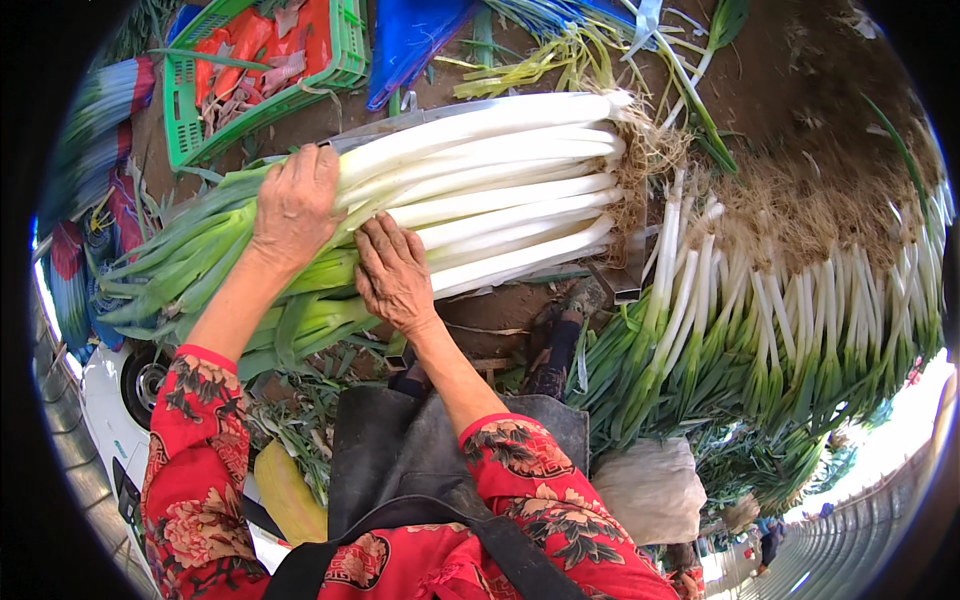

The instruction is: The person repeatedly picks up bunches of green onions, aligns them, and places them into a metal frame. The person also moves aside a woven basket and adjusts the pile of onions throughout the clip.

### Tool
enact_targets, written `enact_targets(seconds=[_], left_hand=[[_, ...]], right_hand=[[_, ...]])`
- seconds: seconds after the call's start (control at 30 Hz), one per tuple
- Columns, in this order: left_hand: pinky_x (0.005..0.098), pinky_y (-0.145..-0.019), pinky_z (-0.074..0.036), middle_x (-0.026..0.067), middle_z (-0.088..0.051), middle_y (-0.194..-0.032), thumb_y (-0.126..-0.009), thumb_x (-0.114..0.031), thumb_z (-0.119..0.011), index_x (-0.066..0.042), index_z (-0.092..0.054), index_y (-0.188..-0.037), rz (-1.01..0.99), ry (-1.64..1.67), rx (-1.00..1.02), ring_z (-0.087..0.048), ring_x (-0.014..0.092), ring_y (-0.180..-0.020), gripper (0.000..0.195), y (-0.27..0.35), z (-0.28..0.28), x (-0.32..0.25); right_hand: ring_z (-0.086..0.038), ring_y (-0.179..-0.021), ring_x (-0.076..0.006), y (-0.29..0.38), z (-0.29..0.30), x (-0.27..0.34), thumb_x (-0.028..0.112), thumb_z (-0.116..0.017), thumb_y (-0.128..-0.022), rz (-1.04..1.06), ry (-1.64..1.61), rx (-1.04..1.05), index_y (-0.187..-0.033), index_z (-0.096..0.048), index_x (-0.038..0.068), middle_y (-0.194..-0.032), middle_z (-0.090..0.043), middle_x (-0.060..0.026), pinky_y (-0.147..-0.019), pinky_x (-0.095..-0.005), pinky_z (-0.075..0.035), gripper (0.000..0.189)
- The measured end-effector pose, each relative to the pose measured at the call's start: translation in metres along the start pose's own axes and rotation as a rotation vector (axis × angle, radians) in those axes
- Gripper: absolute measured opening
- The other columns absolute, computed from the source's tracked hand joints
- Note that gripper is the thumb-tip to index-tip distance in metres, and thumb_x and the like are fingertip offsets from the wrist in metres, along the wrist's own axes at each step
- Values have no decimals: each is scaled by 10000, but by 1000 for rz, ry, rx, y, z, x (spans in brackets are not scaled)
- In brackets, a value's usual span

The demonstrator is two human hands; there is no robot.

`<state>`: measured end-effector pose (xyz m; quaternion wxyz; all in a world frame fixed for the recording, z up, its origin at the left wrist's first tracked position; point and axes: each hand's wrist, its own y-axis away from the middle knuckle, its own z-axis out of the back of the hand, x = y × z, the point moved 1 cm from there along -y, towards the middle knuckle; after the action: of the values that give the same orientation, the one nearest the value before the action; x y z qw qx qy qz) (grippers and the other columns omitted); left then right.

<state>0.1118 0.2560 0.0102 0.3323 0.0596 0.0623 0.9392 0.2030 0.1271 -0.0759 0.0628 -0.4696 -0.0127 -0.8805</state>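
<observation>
A thick bundle of large green onions (480, 187) lies across a metal rack (628, 283), white stalks and roots to the right, green leaves to the left. My left hand (298, 202) rests on top of the far stalks where white turns to green, its fingers bent over them. Nearer to me, my right hand (394, 274) lies on the near stalks with its fingers slightly spread. Both palms face down, so whether either hand grips a stalk is hidden. The roots (637, 172) hang past the rack's right end.
More green onions (787, 300) lie in a long row at the right. A green plastic crate (184, 124) with red items and gloves stands at the upper left. Blue sheeting (409, 45) and yellow ties (540, 64) lie beyond the rack. Wrapped bundles (112, 90) and a white vehicle (109, 405) are at left.
</observation>
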Motion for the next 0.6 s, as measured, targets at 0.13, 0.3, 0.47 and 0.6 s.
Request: enact_targets(seconds=[0.13,0.3,0.47,0.6], left_hand=[[389,-759,-443,128,-473,-958,-575,-147,-723,-29,-446,-1121,68,90,55,-507,299,-909,624,-1,1,2],[432,-976,-334,163,-390,-1294,-613,-201,-754,-103,-347,-1304,107,517,336,-390,369,-1189,808,27,31,28],[532,-1044,-217,154,-332,-1385,-504,-338,-834,-115,-230,-1385,122,2,368,-326,333,-1277,1091,71,44,23],[512,-1058,-217,154,-361,-1367,-494,-281,-832,-65,-264,-1374,482,90,467,-336,318,-1274,1070,89,36,41]], right_hand=[[-411,-1235,-262,-4,0,5,220,-565,-787,-6,19,-73,-1197,-514,64,-1270,-491,-104,-990,-395,-292,441],[-417,-1217,-282,-2,-4,13,233,-536,-794,20,70,-32,-1175,-515,52,-1236,-499,-117,-980,-409,-290,422],[-413,-1216,-289,2,-9,14,236,-527,-797,25,86,-5,-1182,-508,50,-1230,-496,-123,-983,-416,-289,428],[-412,-1225,-285,2,-10,15,230,-529,-802,25,86,-12,-1181,-515,51,-1252,-492,-123,-991,-409,-285,420]])
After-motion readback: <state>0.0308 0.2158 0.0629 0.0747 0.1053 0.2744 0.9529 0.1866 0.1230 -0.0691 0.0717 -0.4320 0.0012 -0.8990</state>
